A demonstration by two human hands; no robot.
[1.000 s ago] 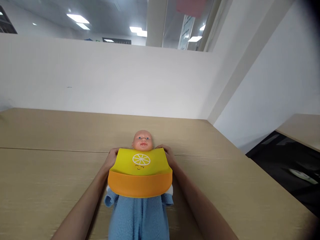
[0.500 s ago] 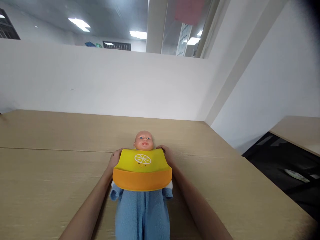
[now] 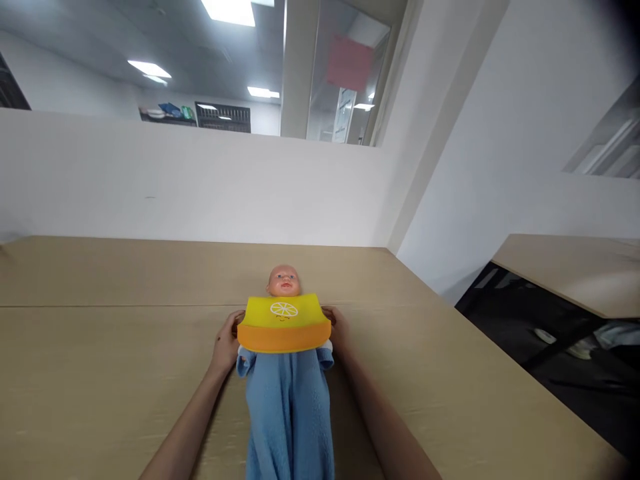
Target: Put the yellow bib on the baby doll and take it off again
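On a counter, left hand and right hand curl beside the bib covering a doll, any hold unclear; likely light and bendy, it suits gripping by upper corners.

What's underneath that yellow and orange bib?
A doll: its head shows above the bib, blue clothing below, and white edges at both sides. Its chest is covered, so what's there can't be seen.

Left hand and right hand curl inward.
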